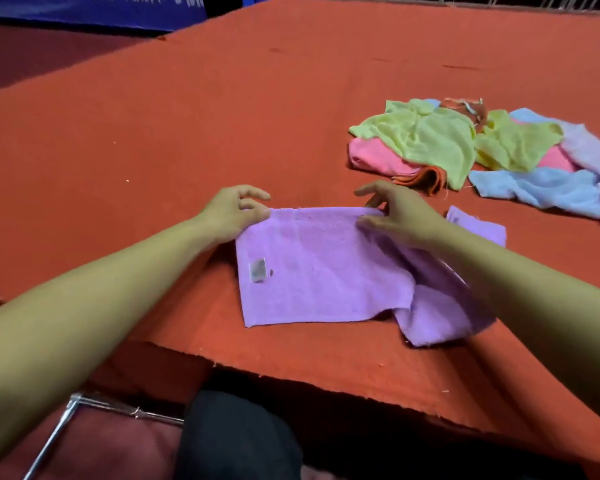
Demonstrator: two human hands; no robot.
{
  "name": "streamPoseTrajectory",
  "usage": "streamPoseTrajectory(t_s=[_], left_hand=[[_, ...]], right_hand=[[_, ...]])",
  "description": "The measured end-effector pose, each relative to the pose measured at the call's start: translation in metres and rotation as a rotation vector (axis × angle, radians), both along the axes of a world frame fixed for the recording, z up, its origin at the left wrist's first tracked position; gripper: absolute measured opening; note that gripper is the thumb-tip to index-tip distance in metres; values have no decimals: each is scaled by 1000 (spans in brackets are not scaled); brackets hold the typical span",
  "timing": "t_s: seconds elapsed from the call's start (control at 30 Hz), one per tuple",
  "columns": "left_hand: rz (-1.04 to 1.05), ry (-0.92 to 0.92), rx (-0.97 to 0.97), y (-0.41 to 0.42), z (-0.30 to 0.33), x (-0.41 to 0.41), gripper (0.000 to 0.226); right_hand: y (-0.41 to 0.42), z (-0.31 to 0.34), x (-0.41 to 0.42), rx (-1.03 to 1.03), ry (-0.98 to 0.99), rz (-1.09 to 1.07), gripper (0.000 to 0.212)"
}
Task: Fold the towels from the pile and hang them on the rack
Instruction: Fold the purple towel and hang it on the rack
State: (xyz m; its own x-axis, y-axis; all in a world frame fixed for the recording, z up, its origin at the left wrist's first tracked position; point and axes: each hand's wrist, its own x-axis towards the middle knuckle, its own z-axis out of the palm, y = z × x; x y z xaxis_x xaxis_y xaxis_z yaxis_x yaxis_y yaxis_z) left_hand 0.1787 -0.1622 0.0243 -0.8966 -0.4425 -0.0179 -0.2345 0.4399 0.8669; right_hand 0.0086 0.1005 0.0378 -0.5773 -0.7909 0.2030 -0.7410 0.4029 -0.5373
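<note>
Underneath everything lies a red felt sheet [222, 109] covering the table, its ragged near edge running just below the purple towel [312, 271], which serves as the landmark for the rest. That purple towel lies on the felt near this edge, its left part spread flat while its right part is bunched and doubled over, one lump of it reaching almost to the felt's edge. Beyond the purple towel and to its right sits the pile of towels [482, 150], well apart from it: yellow-green cloths on top, a pink one beneath them, a pale blue one at the near side, a lilac one at the far right, and a folded orange cloth poking out toward the purple towel. Just right of the purple towel's far edge, a small purple piece of cloth [478, 225] lies flat; whether it belongs to the same towel cannot be told, since the right forearm covers the gap. The left hand [232, 216] pinches the far left corner of the purple towel, fingers curled over its edge. The right hand [395, 216] grasps the far edge farther right, thumb and fingers closed on the cloth with the forefinger stretched out. Near the purple towel's left edge is a small white label [257, 269], sewn flat on the cloth.
</note>
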Motion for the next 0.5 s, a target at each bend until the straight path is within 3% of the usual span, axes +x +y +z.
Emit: streamPoseTrajectory(t_s=[0.4,0.5], left_hand=[[29,-59,-241,-15,-35,-36,24],[71,-66,-381,-7,-33,-33,27]], right_hand=[[-17,-33,-33,40,-35,-84,49],[-3,-27,-32,-6,-88,-114,45]])
